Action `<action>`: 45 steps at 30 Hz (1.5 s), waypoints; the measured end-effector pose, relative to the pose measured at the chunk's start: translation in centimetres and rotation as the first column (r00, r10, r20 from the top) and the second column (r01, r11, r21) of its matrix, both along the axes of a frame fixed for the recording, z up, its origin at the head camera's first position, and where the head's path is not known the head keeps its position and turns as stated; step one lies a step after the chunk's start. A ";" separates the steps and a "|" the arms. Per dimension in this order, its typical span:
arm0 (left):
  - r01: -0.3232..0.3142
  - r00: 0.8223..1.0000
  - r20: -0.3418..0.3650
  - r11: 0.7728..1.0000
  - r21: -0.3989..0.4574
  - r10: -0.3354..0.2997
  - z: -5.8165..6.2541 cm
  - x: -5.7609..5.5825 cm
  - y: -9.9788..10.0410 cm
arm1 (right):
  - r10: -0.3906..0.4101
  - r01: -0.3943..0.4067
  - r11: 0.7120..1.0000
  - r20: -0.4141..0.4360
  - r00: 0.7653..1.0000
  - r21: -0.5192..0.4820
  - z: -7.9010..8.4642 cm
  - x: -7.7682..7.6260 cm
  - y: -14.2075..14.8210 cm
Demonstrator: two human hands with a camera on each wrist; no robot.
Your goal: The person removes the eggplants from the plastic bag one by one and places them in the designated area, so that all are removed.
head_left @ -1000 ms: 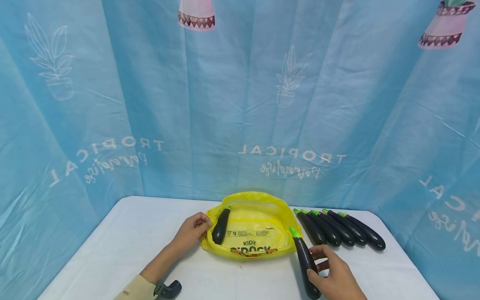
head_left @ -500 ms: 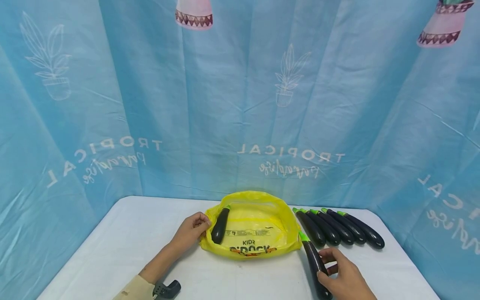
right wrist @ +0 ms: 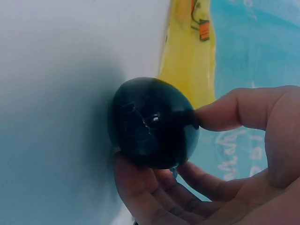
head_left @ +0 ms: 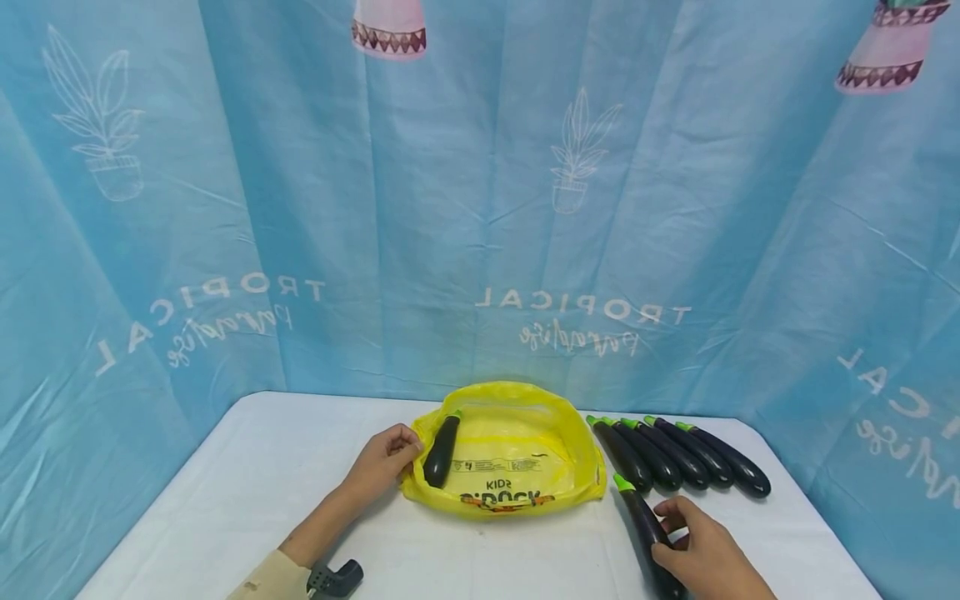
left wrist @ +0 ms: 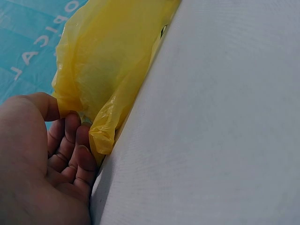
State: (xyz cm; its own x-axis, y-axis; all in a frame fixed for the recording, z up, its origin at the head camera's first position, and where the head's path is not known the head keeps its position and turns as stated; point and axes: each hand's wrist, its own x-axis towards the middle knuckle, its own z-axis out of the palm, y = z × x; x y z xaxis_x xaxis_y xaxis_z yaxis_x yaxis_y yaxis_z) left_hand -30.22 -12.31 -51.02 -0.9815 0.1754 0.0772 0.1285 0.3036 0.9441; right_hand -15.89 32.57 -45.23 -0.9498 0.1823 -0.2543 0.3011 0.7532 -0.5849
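Note:
A yellow plastic bag [head_left: 525, 398] lies mouth-open at the middle of the table, with one dark eggplant [head_left: 442, 454] inside at its left. My left hand [head_left: 384, 463] pinches the bag's left edge; the left wrist view shows thumb and fingers at the crumpled yellow plastic [left wrist: 103, 61]. In my right hand [head_left: 708, 546] is another eggplant [head_left: 647, 533], gripped between thumb and fingers. Its green stem end points at the bag's right side, a little apart from it. From the right wrist, its round dark end [right wrist: 150, 124] faces the camera.
Several more eggplants [head_left: 678, 458] lie side by side to the right of the bag, just beyond my right hand. The table has a white cover [head_left: 300, 442]. A blue printed curtain [head_left: 435, 208] hangs behind and at both sides.
My right hand has drawn the eggplant rightward and slightly toward me, so its stem end has come away from the bag's right edge. The left hand keeps its place on the bag.

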 end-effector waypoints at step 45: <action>0.001 1.000 -0.007 1.000 0.019 -0.001 0.3 0.3 0.1 | 0.030 -0.007 0.981 -0.121 0.992 0.193 1.9 0.2 -1.7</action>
